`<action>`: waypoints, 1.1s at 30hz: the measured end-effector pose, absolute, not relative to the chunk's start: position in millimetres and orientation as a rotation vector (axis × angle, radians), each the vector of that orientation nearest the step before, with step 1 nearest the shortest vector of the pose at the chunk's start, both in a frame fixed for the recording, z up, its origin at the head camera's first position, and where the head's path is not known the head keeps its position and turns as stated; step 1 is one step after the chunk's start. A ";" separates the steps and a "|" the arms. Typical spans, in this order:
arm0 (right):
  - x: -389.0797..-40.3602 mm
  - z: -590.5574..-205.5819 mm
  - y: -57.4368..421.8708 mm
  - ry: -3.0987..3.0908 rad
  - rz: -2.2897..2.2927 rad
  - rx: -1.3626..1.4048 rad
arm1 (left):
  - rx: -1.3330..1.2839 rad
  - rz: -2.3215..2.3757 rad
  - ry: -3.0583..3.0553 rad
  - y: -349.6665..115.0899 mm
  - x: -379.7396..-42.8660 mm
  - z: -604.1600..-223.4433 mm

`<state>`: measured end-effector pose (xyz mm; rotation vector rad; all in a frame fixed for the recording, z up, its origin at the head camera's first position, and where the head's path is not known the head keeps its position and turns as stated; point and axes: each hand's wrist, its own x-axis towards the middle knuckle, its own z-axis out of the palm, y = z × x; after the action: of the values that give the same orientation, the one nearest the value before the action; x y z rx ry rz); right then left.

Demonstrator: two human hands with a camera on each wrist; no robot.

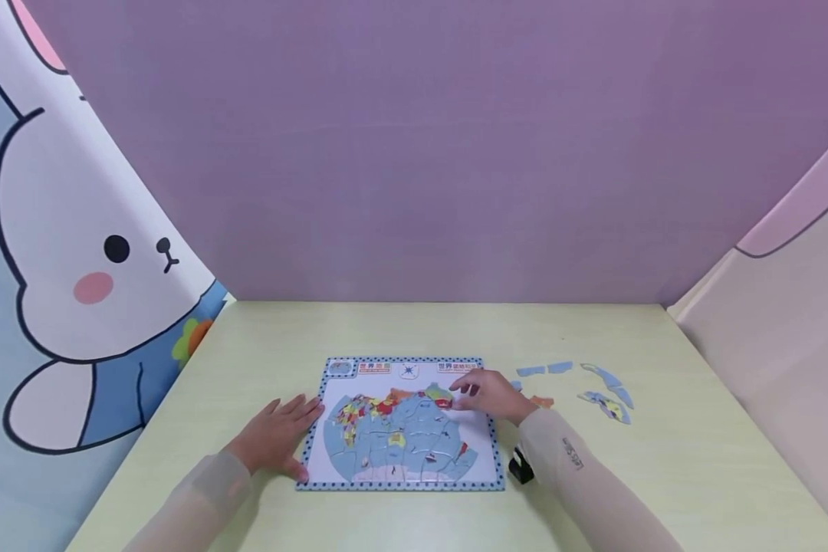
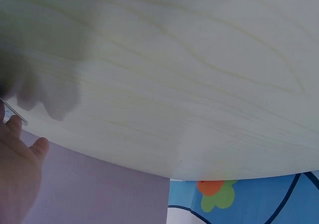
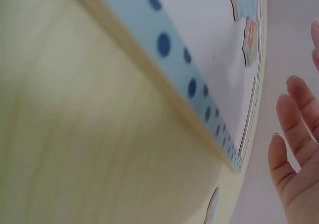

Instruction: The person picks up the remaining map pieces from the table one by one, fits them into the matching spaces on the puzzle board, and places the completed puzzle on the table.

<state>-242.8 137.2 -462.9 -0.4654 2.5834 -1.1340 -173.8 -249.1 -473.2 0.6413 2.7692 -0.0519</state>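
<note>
A world map jigsaw puzzle board (image 1: 483,452) with a blue dotted border lies on the table, its map largely filled with pieces. My left hand (image 1: 283,433) rests at the board's left edge with fingers spread; part of that hand (image 2: 17,169) shows in the left wrist view. Over the upper right of the map is my right hand (image 1: 486,391), its fingertips close to a green and red puzzle piece (image 1: 438,395). The right wrist view shows this hand (image 3: 301,169) with loosely bent, separated fingers and no piece visible in them.
Right of the board lie several loose puzzle pieces, among them a blue strip (image 1: 560,367), an orange piece (image 1: 541,401) and a blue and yellow piece (image 1: 609,406). A small black device (image 1: 520,465) sits at the right wrist. A purple panel (image 1: 448,153) stands behind the table.
</note>
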 end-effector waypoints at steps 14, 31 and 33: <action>-247.0 -466.9 176.9 2.479 -1.270 -0.397 | 0.641 -0.042 2.773 -250.6 -176.0 -476.0; -241.2 -463.2 229.2 2.521 -1.340 -0.448 | 0.617 0.034 2.765 -253.3 -176.4 -476.7; -239.4 -462.0 237.3 2.517 -1.340 -0.452 | 0.617 0.042 2.767 -252.6 -177.0 -477.2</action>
<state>-239.4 237.3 -462.0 -0.4523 2.5168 -1.3404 -177.0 -252.6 -477.2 0.6172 2.7666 0.0422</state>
